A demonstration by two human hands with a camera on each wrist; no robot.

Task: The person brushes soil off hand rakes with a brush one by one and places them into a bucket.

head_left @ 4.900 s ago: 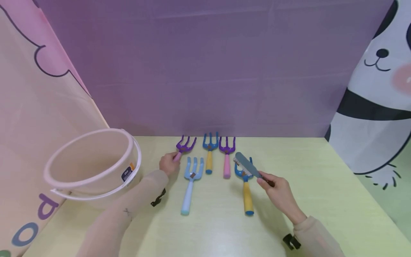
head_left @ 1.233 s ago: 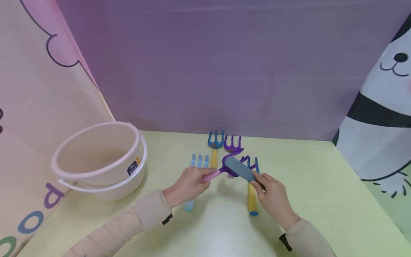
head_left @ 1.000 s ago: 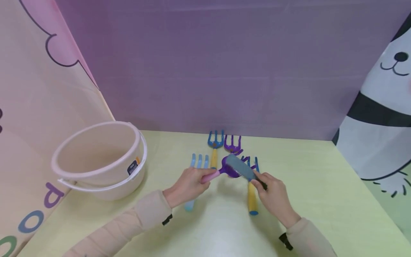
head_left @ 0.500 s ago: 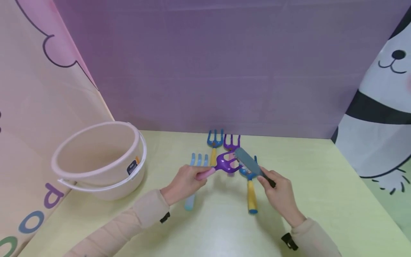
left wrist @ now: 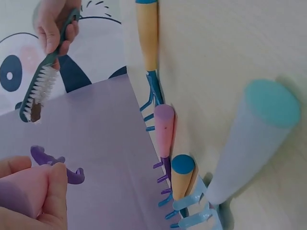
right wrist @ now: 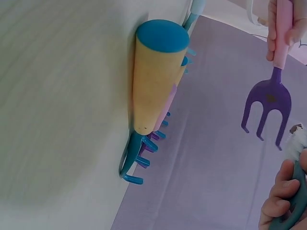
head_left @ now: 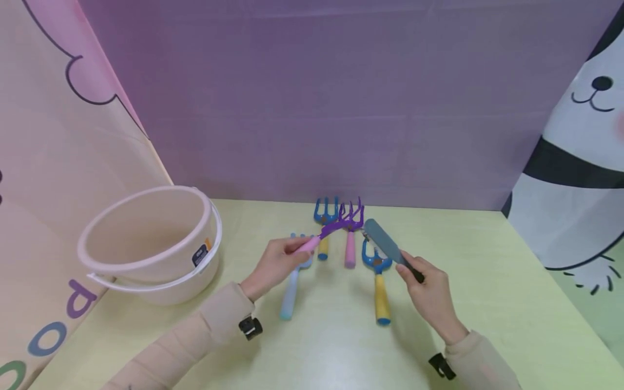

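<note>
My left hand [head_left: 275, 264] grips the pink handle of a purple hand fork [head_left: 336, 226], raised above the table. In the right wrist view a small brown mark shows on that fork's purple head [right wrist: 269, 96]. My right hand [head_left: 431, 292] holds a grey-green brush [head_left: 382, 238] by its dark handle, right of the fork and apart from it. White bristles [left wrist: 44, 84] show in the left wrist view, with a brown patch near the brush tip. Below the brush lies a blue fork with a yellow handle [head_left: 382, 300].
A light blue fork [head_left: 290, 295] lies beneath my left hand. Further back lie another blue fork with a yellow handle [head_left: 323, 249] and a purple one with a pink handle [head_left: 350, 252]. A pale pink bucket [head_left: 146, 273] stands at the left, before a purple backdrop [head_left: 312, 108].
From lying at the back left, the purple fork has been lifted towards the middle. The brush crossed its head, then moved right, off it; the fork has since turned edge-on and shifted slightly left.
</note>
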